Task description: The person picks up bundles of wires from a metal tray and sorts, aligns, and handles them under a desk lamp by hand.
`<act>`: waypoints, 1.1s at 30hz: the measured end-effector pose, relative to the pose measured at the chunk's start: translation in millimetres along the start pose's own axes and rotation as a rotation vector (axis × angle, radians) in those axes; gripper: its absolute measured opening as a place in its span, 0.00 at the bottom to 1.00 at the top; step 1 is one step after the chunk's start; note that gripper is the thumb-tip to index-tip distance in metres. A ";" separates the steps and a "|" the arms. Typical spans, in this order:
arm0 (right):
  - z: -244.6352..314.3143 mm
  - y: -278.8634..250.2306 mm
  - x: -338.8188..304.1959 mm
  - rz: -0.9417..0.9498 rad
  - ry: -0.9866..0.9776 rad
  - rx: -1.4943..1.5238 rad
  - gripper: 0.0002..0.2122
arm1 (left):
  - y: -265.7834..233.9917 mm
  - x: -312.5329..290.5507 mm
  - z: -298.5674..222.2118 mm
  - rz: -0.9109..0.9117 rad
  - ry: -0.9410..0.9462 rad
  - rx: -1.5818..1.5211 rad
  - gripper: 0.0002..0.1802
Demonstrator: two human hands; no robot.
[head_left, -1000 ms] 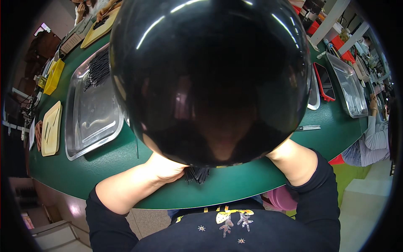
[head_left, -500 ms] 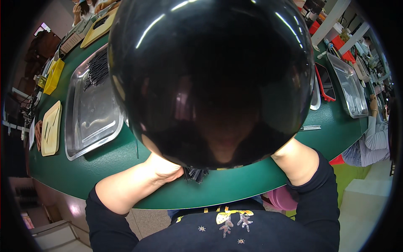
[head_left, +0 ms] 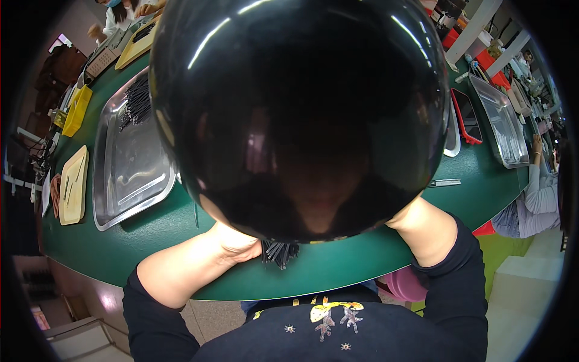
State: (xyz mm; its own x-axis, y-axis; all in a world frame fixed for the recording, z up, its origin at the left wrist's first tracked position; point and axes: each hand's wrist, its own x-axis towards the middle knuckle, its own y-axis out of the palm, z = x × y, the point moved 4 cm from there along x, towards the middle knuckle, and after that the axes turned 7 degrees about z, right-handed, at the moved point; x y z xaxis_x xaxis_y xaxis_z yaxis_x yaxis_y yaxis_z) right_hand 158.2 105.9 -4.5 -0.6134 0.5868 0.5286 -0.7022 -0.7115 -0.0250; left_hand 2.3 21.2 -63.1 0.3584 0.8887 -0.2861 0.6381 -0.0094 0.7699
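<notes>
A large glossy black dome [head_left: 301,120] fills the middle of the view and hides much of both hands. Under its lower left edge, my left hand [head_left: 240,244] shows its heel and the curled outer edge. It is closed around a bundle of thin black wires [head_left: 280,253], whose loose ends fan out toward me; the fingertips are hidden. My right hand [head_left: 408,212] shows only near the wrist, reaching in under the dome's lower right edge. Its fingers, and anything they hold, are out of sight.
On the green table [head_left: 338,262], a metal tray [head_left: 136,175] at left holds more black wires [head_left: 137,104]. Farther left lie a cream tray [head_left: 73,186] and a yellow bin [head_left: 77,111]. To the right are a red-cased phone [head_left: 466,117] and another metal tray [head_left: 503,130]. Other people work nearby.
The wire ends beside my left hand have shifted slightly and now spread a little more. The dome sits slightly farther left in the view. Both forearms have hardly moved.
</notes>
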 end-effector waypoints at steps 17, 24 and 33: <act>-11.1 9.4 -8.6 0.029 0.411 0.828 0.09 | 14.0 1.5 -0.4 0.237 0.010 0.016 0.11; 11.3 14.2 1.5 0.149 0.405 0.251 0.07 | 29.1 0.6 -6.1 0.319 -0.082 0.281 0.10; -1.4 10.3 -1.7 0.224 0.530 0.773 0.05 | 18.0 1.0 -1.0 0.235 -0.054 0.163 0.12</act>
State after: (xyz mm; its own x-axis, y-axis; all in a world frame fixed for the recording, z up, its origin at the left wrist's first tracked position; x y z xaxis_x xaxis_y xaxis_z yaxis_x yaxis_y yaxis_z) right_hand 151.5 98.1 -6.8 -0.9208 0.3700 0.1232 -0.2330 -0.7753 0.5871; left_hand 13.5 22.4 -49.0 0.5422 0.8278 -0.1441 0.6328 -0.2895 0.7182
